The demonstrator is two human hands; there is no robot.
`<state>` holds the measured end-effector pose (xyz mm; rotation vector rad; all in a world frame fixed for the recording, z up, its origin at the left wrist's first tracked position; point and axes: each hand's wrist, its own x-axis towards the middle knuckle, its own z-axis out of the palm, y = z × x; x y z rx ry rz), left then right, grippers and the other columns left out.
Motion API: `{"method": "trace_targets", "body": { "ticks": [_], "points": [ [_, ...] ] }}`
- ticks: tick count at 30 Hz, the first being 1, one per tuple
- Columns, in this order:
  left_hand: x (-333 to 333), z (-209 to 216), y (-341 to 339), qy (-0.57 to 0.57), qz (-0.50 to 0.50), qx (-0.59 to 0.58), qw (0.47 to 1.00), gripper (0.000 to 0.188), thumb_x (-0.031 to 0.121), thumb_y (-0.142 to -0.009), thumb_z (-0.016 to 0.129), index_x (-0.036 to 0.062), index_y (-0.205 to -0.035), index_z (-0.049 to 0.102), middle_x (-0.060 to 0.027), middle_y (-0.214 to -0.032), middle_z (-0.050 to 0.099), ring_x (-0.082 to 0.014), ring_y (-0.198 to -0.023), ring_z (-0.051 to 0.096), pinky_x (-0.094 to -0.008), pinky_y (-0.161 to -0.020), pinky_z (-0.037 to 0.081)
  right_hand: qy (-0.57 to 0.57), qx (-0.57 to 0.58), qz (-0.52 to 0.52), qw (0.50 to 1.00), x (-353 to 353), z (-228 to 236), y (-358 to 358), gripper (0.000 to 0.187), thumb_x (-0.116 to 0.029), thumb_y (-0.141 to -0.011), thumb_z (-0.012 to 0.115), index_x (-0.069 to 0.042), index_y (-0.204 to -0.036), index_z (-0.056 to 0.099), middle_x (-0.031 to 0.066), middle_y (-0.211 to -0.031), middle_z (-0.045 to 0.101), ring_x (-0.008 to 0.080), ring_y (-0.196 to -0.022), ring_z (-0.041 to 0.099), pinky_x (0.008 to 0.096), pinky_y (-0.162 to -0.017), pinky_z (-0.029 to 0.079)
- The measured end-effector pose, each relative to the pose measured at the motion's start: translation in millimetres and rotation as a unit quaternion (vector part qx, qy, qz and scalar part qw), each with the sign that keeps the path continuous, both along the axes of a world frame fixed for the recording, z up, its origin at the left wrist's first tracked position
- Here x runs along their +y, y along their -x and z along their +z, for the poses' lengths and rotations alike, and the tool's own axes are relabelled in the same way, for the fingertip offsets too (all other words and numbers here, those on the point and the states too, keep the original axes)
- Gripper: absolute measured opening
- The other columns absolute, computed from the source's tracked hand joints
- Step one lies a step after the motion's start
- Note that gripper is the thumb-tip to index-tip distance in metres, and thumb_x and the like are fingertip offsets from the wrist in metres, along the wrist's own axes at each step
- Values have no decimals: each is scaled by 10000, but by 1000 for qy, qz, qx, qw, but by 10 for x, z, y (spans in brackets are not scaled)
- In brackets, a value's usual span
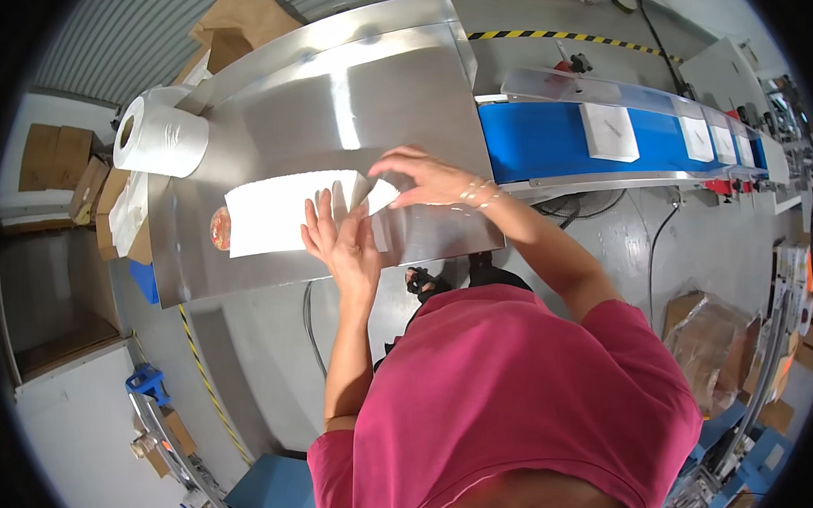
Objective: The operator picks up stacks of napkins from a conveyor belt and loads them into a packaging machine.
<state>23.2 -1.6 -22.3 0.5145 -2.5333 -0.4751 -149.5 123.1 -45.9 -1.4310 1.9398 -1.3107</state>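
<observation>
Cardboard boxes (56, 157) stood by the white wall at far left, and beside them a fat white roll (183, 141) sat on the left end of my shiny metal table (268, 124). Next came a round, red-patterned thing (219, 229) at the left edge of a white sheet (266, 214); I could not tell whether it ran underneath. My sheet lay on the near part of the table, its long axis running left to right, roughly along the near edge. At its right end a folded flap (384, 196) stood up, its tip pointing right. My left hand (339, 247) lay over the sheet with fingers loosely spread, the thumb by the flap. My right hand (426, 177) was half open around the flap, thumb and fingers apart; whether they pinched it I could not tell. Farther right, a blue conveyor belt (537, 137) carried flat white packets (610, 132), with yellow-and-black tape (578, 38) on the grey floor (603, 234) beyond it.
</observation>
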Motion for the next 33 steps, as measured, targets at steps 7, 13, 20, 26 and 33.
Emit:
{"method": "trace_targets", "body": {
  "ticks": [7,13,20,26,33],
  "points": [
    [-115,11,-41,7,35,-5,999,357,151,-847,637,55,-1187,586,-194,-1397,375,-388,-1320,291,-514,-1048,251,5,-239,-165,957,430,-476,226,344,-343,-869,658,-29,-938,537,17,-770,480,119,-724,431,287,-662,418],
    [-113,18,-19,-16,24,26,999,308,24,-829,612,84,-1130,629,-147,-1324,458,-365,-1254,378,-469,-1016,316,-148,-4,-534,832,1590,-561,994,384,-366,-829,666,-22,-988,603,150,-855,636,260,-777,605,323,-709,477],
    [-97,35,8,0,43,1,999,265,34,-798,624,111,-1049,659,-138,-1354,440,-361,-1326,318,-523,-1082,182,-59,107,-280,952,941,-159,577,493,-238,-748,742,-86,-1181,561,127,-1152,588,282,-1030,577,395,-874,471],
    [-139,83,-33,4,-52,-36,998,286,115,-823,629,126,-1109,641,-157,-1441,351,-373,-1375,234,-537,-1100,119,-2,45,21,999,-145,-114,-81,500,-199,-749,734,-129,-1208,551,91,-1287,479,273,-1200,437,344,-978,398],
    [-271,19,-78,37,32,-24,999,398,174,-856,629,46,-1225,552,-197,-1403,364,-388,-1325,287,-526,-1066,211,-23,-284,-198,938,457,-301,138,479,-294,-904,615,1,-1254,475,80,-1091,602,152,-974,554,271,-880,449]
  ]
}}
